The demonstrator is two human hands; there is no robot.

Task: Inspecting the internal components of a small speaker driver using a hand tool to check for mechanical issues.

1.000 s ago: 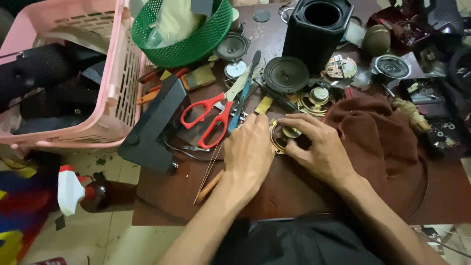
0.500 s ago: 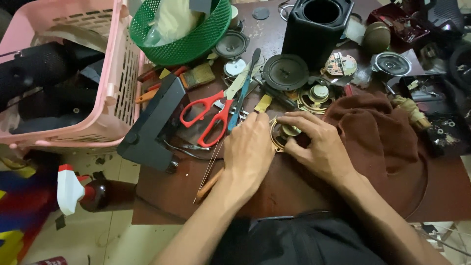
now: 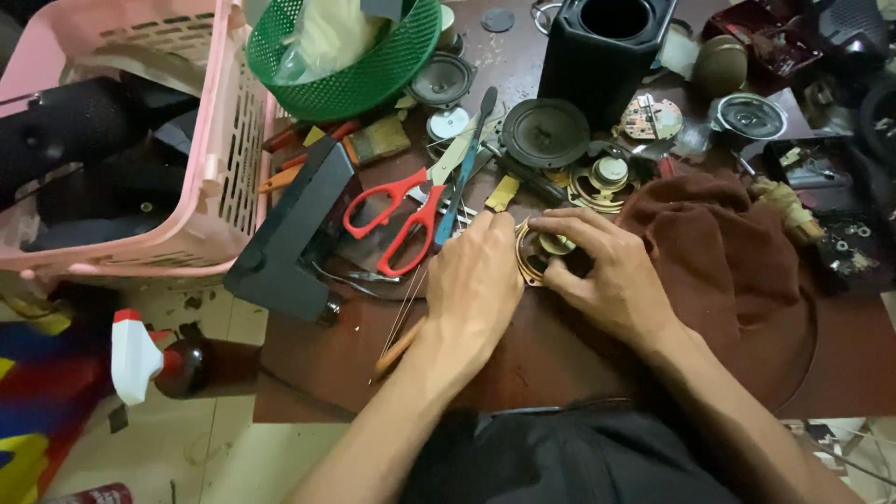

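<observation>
Hands first: my left hand lies knuckles-up with its fingers curled down on the near rim of the small round brass-coloured speaker frame, and my right hand closes over its far side, thumb and fingers pinching the rim, so both are gripping that one part; whether a tool sits under the left palm I cannot tell. The frame rests flat on the dark brown wooden surface, just beside the crumpled brown cloth, near the middle and well back from the near edge by my lap. To work it well I judge I should keep the rim pressed flat, steady it with the right and let only the left fingertips do the fine work, wrists low. A thin wooden-handled pick lies just left of my left wrist, pointing toward the near edge. Bare room is only the near strip in front of me; leftward the surface ends soon at a drop to the floor, where a brown spray bottle with a white trigger stands. Farther out, the red-handled scissors and the black angular casing crowd the left, loose black speaker cones and the tall black speaker box block the back, with the green mesh basket and pink plastic crate beyond.
</observation>
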